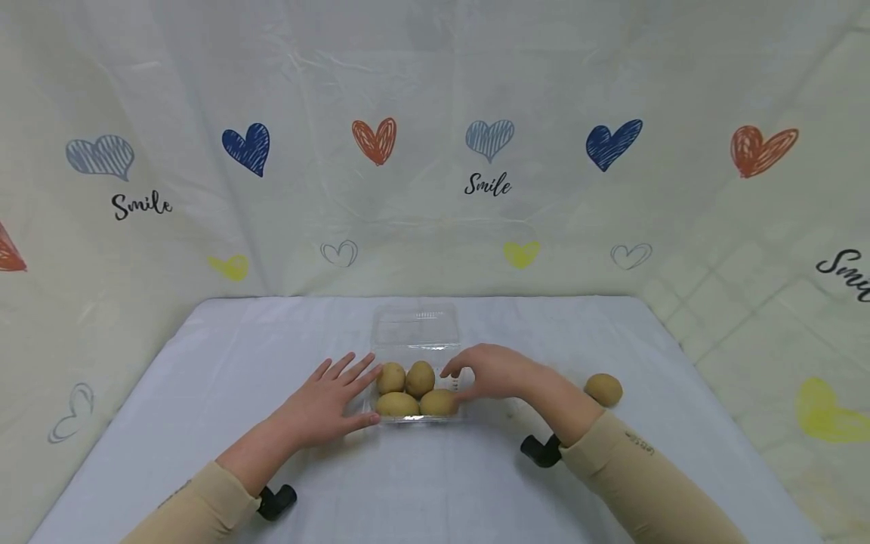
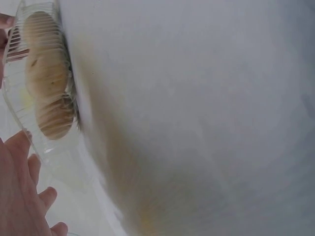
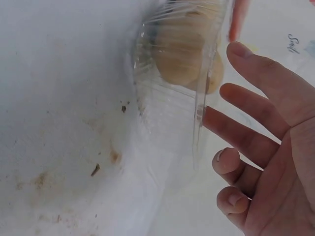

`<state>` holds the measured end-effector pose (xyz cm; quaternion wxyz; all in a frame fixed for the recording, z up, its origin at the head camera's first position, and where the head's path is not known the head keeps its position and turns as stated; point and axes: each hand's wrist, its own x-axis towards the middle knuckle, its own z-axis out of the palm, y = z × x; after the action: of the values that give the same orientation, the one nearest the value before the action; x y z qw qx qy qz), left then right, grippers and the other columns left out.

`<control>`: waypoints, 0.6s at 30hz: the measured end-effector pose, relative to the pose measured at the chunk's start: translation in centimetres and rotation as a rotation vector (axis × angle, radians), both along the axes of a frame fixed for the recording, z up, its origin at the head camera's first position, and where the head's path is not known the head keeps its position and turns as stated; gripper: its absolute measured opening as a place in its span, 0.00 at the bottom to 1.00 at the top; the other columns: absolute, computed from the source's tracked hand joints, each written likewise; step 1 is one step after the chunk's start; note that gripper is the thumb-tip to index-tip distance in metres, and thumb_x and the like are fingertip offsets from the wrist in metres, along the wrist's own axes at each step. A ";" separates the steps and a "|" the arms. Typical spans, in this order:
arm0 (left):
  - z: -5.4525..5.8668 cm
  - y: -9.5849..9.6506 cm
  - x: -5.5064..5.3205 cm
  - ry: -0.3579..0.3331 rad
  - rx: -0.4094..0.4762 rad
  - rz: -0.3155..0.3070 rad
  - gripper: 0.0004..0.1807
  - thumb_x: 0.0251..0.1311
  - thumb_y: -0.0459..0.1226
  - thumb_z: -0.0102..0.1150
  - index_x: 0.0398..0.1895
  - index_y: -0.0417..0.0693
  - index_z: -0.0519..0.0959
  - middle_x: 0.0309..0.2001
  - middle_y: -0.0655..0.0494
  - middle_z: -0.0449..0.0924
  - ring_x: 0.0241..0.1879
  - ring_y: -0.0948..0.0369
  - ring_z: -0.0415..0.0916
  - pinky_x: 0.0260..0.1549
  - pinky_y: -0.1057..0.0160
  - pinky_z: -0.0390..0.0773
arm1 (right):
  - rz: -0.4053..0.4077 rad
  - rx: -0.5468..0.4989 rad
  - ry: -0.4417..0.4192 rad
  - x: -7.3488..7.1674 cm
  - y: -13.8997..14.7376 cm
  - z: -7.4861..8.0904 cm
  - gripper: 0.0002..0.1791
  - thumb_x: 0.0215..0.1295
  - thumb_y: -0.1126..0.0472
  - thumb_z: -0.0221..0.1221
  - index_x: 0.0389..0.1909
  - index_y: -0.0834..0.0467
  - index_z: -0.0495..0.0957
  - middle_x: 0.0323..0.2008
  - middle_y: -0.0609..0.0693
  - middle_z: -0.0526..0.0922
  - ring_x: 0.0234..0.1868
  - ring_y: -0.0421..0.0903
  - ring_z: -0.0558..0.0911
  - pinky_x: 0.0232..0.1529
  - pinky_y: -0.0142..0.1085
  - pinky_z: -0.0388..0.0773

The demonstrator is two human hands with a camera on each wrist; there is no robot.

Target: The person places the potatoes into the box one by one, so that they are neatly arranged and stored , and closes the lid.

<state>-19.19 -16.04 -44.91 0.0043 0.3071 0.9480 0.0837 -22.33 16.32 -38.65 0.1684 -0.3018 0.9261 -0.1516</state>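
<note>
A clear plastic clamshell box (image 1: pixel 417 329) stands on the table with its lid raised at the back. Several potatoes (image 1: pixel 398 405) fill most of its base, two behind and two in front. My left hand (image 1: pixel 328 406) is at the box's left side, fingers spread, with fingertips at the rim. Over the right end hovers my right hand (image 1: pixel 499 372), thumb low by the front right potato and fingers loosely bent. In the right wrist view nothing lies in this palm, and the fingertips are close to the box's edge (image 3: pixel 198 123).
One loose potato (image 1: pixel 603 390) lies to the right, beyond my right forearm. A white cloth (image 1: pixel 408 483) covers the table, with small dirt crumbs (image 3: pixel 96 170) right of the box. Behind hangs a pale curtain (image 1: pixel 421 68) printed with hearts.
</note>
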 end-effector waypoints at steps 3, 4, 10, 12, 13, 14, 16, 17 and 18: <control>-0.2 -0.2 0.0 -0.003 -0.003 0.005 0.47 0.62 0.73 0.39 0.79 0.63 0.54 0.79 0.59 0.48 0.77 0.47 0.45 0.71 0.39 0.46 | 0.007 -0.013 0.012 -0.2 0.4 0.1 0.23 0.57 0.48 0.71 0.54 0.48 0.84 0.48 0.45 0.85 0.55 0.48 0.79 0.57 0.45 0.74; -0.2 -0.3 0.0 -0.004 0.000 0.004 0.47 0.62 0.73 0.39 0.79 0.62 0.55 0.79 0.59 0.48 0.77 0.47 0.45 0.71 0.38 0.46 | 0.005 -0.021 0.007 -0.2 0.5 0.2 0.22 0.58 0.49 0.71 0.54 0.48 0.84 0.49 0.45 0.85 0.56 0.48 0.79 0.57 0.46 0.74; 0.3 -0.3 0.1 -0.018 -0.007 0.001 0.46 0.62 0.72 0.41 0.79 0.61 0.55 0.79 0.58 0.49 0.77 0.47 0.45 0.71 0.38 0.47 | -0.028 -0.040 0.008 -0.1 1.6 0.5 0.22 0.59 0.49 0.70 0.53 0.49 0.84 0.49 0.47 0.84 0.57 0.50 0.79 0.57 0.47 0.74; 0.5 -0.3 0.2 -0.018 -0.013 0.001 0.46 0.62 0.72 0.41 0.79 0.61 0.55 0.79 0.58 0.48 0.77 0.47 0.45 0.71 0.38 0.47 | -0.045 -0.038 0.011 0.0 2.2 0.5 0.21 0.59 0.49 0.70 0.53 0.49 0.84 0.50 0.46 0.84 0.57 0.50 0.79 0.56 0.47 0.74; 0.5 -0.3 0.2 -0.016 -0.014 -0.001 0.46 0.63 0.72 0.41 0.79 0.60 0.55 0.79 0.57 0.49 0.77 0.47 0.45 0.71 0.38 0.47 | -0.055 -0.038 0.013 0.0 2.5 0.6 0.21 0.59 0.49 0.70 0.53 0.49 0.84 0.50 0.45 0.84 0.57 0.50 0.79 0.56 0.47 0.74; 0.5 -0.3 0.2 -0.017 -0.018 -0.002 0.46 0.63 0.72 0.41 0.79 0.60 0.55 0.79 0.57 0.48 0.77 0.47 0.45 0.71 0.38 0.47 | -0.070 -0.037 0.014 0.1 2.9 0.6 0.21 0.58 0.48 0.70 0.53 0.49 0.84 0.50 0.44 0.84 0.57 0.50 0.79 0.56 0.47 0.74; 0.6 -0.2 0.2 -0.017 -0.024 -0.006 0.46 0.63 0.71 0.41 0.79 0.60 0.55 0.79 0.57 0.48 0.77 0.46 0.45 0.71 0.38 0.47 | -0.099 -0.035 0.013 0.1 3.7 0.6 0.21 0.58 0.48 0.70 0.52 0.48 0.84 0.51 0.42 0.83 0.57 0.51 0.78 0.57 0.47 0.74; 0.6 -0.2 0.2 -0.019 -0.024 -0.007 0.46 0.63 0.71 0.41 0.79 0.60 0.54 0.79 0.57 0.48 0.77 0.46 0.45 0.71 0.38 0.47 | -0.115 -0.035 0.012 0.2 4.2 0.6 0.21 0.58 0.48 0.70 0.52 0.48 0.85 0.51 0.42 0.83 0.58 0.51 0.78 0.57 0.48 0.74; 0.7 -0.2 0.2 -0.021 -0.029 -0.006 0.46 0.63 0.71 0.40 0.79 0.60 0.54 0.79 0.57 0.48 0.77 0.46 0.44 0.71 0.39 0.47 | -0.128 -0.034 0.015 0.2 4.7 0.6 0.21 0.58 0.47 0.70 0.52 0.48 0.85 0.51 0.42 0.83 0.58 0.51 0.78 0.57 0.48 0.74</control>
<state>-18.96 -16.21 -44.18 0.0191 0.3088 0.9481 0.0733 -22.11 21.07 -38.09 0.1461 -0.2460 0.9420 -0.1755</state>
